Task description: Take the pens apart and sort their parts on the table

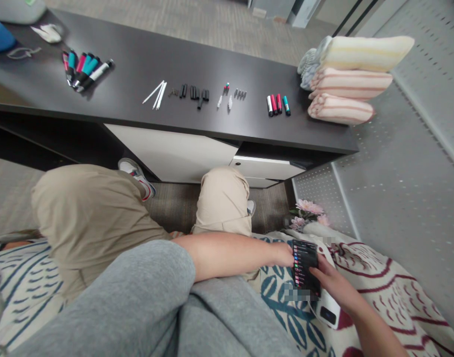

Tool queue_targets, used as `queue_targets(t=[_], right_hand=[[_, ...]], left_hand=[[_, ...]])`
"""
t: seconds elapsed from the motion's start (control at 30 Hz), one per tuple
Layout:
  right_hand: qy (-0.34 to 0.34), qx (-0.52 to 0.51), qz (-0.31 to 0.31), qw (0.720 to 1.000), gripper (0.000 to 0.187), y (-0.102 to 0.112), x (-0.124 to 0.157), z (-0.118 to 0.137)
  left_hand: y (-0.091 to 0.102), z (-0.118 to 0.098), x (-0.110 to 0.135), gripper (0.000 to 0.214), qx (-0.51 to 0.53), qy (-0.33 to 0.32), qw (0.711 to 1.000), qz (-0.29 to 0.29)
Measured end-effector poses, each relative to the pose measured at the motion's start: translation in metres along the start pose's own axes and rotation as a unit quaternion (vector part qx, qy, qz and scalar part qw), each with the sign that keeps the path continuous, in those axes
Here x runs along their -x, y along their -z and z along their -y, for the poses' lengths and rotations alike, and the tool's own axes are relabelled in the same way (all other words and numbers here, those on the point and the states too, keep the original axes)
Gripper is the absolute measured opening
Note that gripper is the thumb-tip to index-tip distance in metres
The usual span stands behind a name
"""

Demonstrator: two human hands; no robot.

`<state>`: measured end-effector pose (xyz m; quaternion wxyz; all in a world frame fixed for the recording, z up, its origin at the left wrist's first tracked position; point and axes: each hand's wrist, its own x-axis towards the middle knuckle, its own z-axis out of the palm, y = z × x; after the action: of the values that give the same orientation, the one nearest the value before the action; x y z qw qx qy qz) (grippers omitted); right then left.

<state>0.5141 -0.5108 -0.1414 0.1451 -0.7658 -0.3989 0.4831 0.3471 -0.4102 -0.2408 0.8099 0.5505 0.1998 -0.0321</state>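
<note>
A dark smartphone (304, 270) with a lit list on its screen is held low over the patterned cloth at my right side. My right hand (326, 275) grips its right edge, the thumb lying over the screen. At the phone's upper left edge is my left hand (283, 254), closed against it, with its fingertips hidden. Partly under the phone and my right hand lies a white device (328, 313) with a small dark window. The patterned cloth (282, 292) spreads beneath them.
On the dark cabinet top (137, 54) lie several pens (86, 69), white sticks (158, 95), black tube pieces (195, 93), small springs (240, 93) and short coloured barrels (278, 105). Rolled towels (353, 79) are stacked at its right end. Pink flowers (309, 208) stand near the perforated panel (409, 139).
</note>
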Motion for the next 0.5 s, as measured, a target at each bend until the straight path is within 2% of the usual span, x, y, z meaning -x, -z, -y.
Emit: queue_targets(t=[0.1, 0.2, 0.4, 0.5], right_hand=[[-0.035, 0.014, -0.034, 0.999, 0.068, -0.001, 0.002, 0.003], [-0.080, 0.005, -0.060, 0.995, 0.065, -0.003, 0.004, 0.006], [-0.115, -0.014, -0.087, 0.989, 0.069, -0.005, 0.005, 0.010], [-0.125, -0.002, -0.083, 0.989, 0.075, -0.005, 0.003, 0.007]], left_hand=[[-0.003, -0.004, 0.001, 0.033, -0.044, 0.046, 0.997, -0.047], [-0.005, -0.009, 0.002, 0.029, -0.072, 0.074, 0.993, -0.066], [-0.003, -0.017, 0.009, 0.020, -0.098, 0.090, 0.990, -0.054], [-0.002, -0.020, 0.013, 0.027, -0.103, 0.095, 0.990, -0.032]])
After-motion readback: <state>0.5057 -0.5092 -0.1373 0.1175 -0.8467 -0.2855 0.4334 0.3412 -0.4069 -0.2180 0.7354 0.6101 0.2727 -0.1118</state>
